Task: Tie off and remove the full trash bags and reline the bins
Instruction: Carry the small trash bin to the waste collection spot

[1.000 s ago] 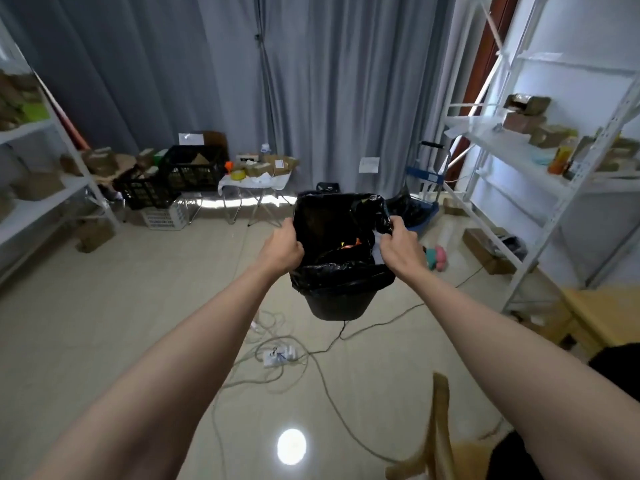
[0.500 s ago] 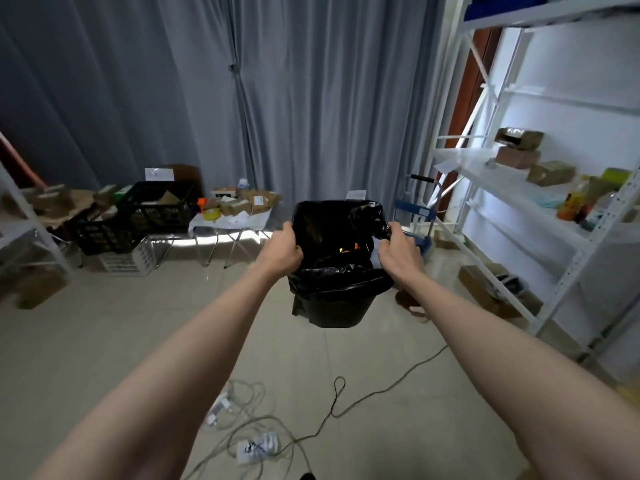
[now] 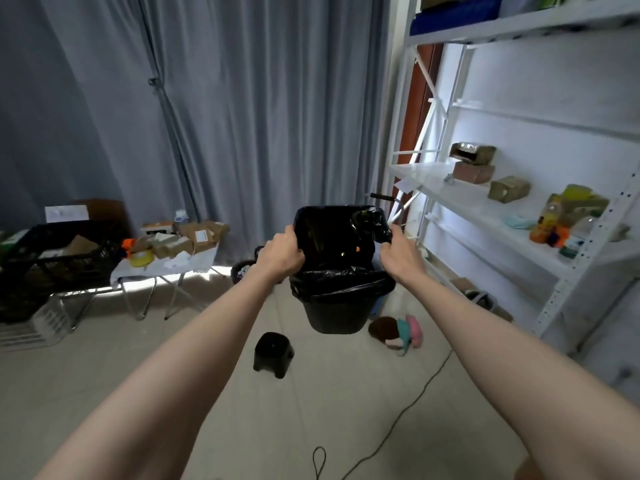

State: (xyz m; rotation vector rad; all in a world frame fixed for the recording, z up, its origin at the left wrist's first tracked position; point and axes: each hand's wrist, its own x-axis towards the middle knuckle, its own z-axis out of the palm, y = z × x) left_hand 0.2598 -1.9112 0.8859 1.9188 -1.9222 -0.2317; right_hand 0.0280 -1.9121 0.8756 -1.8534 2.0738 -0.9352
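I have both arms stretched straight out ahead, the left hand (image 3: 282, 252) curled over the left rim of the black bin (image 3: 334, 308) and the right hand (image 3: 398, 256) gripping the right rim, where its fingers also pinch a bunched corner of the black trash bag (image 3: 341, 284). The bin hangs between my hands above the floor (image 3: 104, 368), tipped so its mouth faces me, with the bag's edge folded over the near rim. I can read no writing on bin or bag.
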